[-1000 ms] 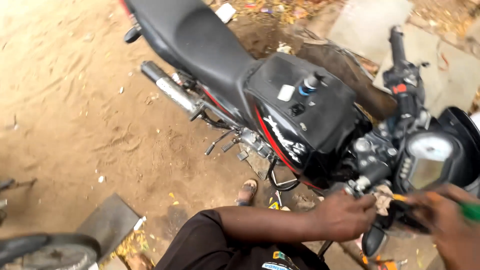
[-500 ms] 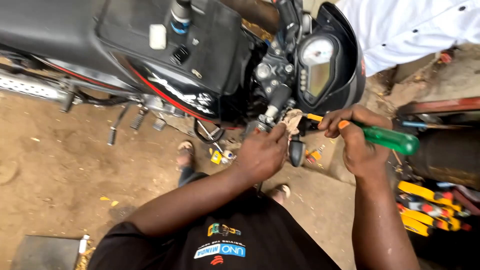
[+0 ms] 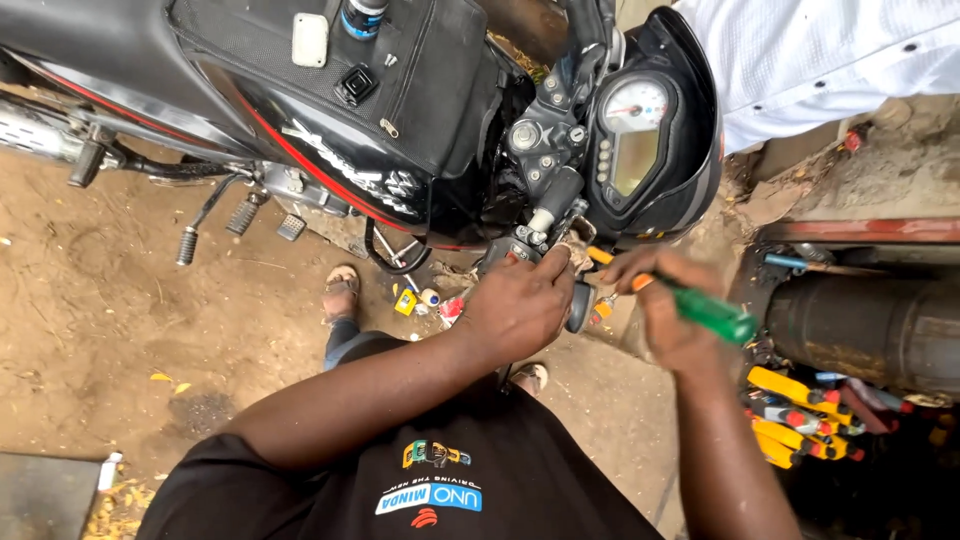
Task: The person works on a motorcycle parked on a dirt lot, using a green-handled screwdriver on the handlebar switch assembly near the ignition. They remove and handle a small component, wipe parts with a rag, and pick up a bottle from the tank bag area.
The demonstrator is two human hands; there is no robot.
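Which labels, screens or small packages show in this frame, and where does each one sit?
Instrument cluster: behind the handlebar, round white dial beside a greyish rectangular screen.
White rounded label: on the black tank cover.
Chest print: on the black shirt, white, blue, yellow and red.
Small yellow packet: on the ground beside a sandalled foot.

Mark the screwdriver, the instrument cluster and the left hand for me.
screwdriver [image 3: 712,314], head view, on its green handle.
instrument cluster [image 3: 632,135], head view, on the display face.
left hand [image 3: 520,308], head view, on the back of the hand.

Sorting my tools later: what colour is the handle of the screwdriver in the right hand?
Translucent green handle on the screwdriver, seen in the head view.
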